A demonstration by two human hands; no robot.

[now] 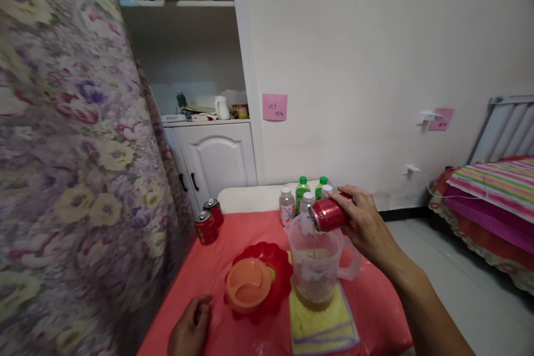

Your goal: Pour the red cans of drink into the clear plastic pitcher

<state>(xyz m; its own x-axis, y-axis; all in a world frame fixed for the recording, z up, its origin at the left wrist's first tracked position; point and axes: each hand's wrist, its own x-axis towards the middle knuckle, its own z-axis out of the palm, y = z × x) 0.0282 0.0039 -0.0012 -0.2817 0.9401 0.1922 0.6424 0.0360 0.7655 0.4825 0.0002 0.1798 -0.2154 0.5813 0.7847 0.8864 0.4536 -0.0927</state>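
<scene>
My right hand (pixel 354 212) is wrapped round a red drink can (pixel 331 213), tilted with its top down to the left. From its mouth a thin brownish stream falls into a clear plastic measuring jug (pixel 315 278), whose handle points right. Some liquid shows inside the jug, which stands on a folded yellow cloth (pixel 323 327). At the front left, my left hand (pixel 191 325) rests on the table, fingers curled together with nothing in them. Nearest to it is an orange divided bowl (pixel 247 288), sitting in a red scalloped dish (pixel 280 295).
Two opened red cans (pixel 207 228) stand at the table's left edge. Behind the jug are several bottles with white caps (pixel 287 206) and two with green caps (pixel 302 190). A floral curtain (pixel 83 178) hangs close on the left; a bed (pixel 492 194) is at right.
</scene>
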